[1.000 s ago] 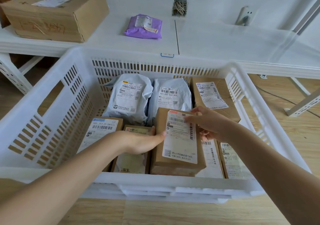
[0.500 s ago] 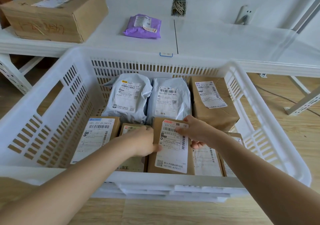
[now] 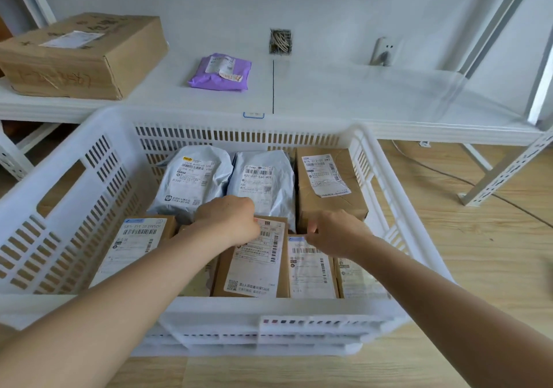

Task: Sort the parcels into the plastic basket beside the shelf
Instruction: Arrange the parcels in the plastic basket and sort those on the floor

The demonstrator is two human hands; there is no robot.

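Observation:
A white slotted plastic basket (image 3: 68, 160) stands on the floor against the low white shelf (image 3: 344, 94). It holds several labelled parcels: two grey mailer bags (image 3: 191, 178) at the back and brown boxes around them. A brown box with a long white label (image 3: 254, 268) lies flat in the front row. My left hand (image 3: 227, 220) curls over this box's far edge. My right hand (image 3: 335, 232) hovers with curled fingers beside the box's far right corner, over the neighbouring parcel (image 3: 311, 268); whether it grips anything is hidden.
On the shelf lie a large cardboard box (image 3: 80, 55) at the left and a purple mailer bag (image 3: 221, 72) in the middle. A shelf leg (image 3: 505, 175) and a cable run over the wooden floor to the right of the basket.
The brown box went from tilted up in both hands down to lying flat in the front row. Both hands slid to its far end, and the right hand shifted off its label.

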